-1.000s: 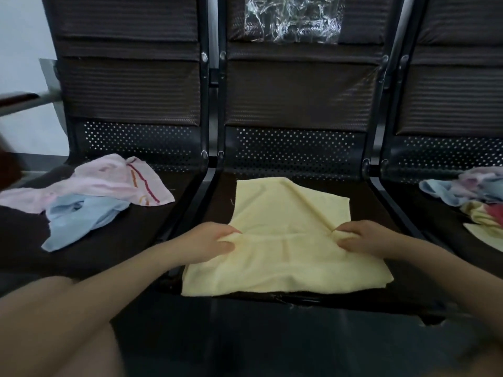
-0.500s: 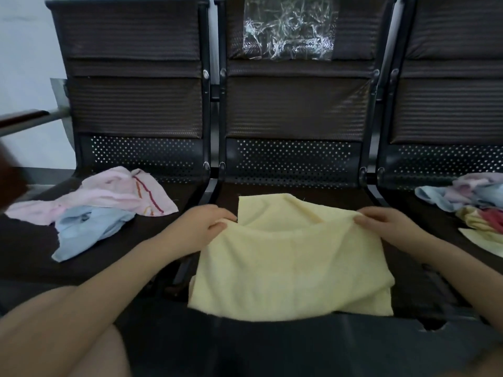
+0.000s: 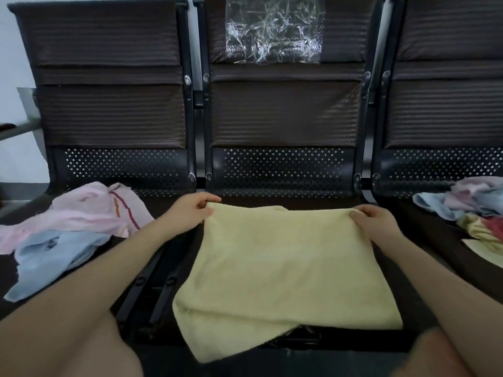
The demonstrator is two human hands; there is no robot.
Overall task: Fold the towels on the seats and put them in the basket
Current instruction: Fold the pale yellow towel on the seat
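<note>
Yellow towel [image 3: 283, 265] now farther back, corners in left hand [image 3: 190, 210], right hand [image 3: 375, 219].

Two bare forearms, no sleeves, no watch or rings visible on left hand [image 3: 190, 212] or right hand [image 3: 377, 221]; bare knees at bottom.

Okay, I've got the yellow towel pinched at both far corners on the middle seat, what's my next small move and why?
Probably lay that doubled edge flat and smooth it. Your left hand and right hand pinch the yellow towel at its far edge, and its near edge sits skewed over the middle seat front.
</note>
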